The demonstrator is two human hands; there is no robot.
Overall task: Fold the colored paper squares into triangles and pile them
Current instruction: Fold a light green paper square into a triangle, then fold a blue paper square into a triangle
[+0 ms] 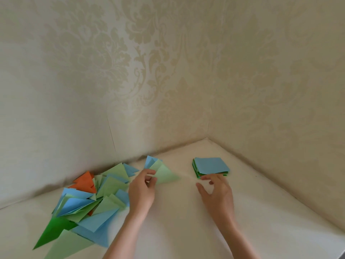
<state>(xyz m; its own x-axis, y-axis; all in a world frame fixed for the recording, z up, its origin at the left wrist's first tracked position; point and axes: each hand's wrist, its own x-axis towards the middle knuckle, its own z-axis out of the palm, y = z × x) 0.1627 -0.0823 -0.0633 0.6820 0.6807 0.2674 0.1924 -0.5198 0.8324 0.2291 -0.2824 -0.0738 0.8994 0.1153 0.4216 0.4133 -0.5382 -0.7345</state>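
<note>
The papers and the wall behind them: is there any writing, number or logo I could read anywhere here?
None to read.
The stack of squares, the pile of folded triangles and the triangles held in the left hand are plain colour.
The wallpaper bears only a floral pattern.

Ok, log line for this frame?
left hand: holds green triangle | right hand: open, by square stack | pile: left

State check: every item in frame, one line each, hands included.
Left hand: pinches a light green triangle.
Light green triangle: folded, held at its left corner, not yet on the pile.
Triangle pile: folded pieces, loosely heaped and splayed, left of the hands.
Square stack: unfolded, fairly neat, blue sheet on top.
Right hand: open, fingertips at the stack's near edge.
</note>
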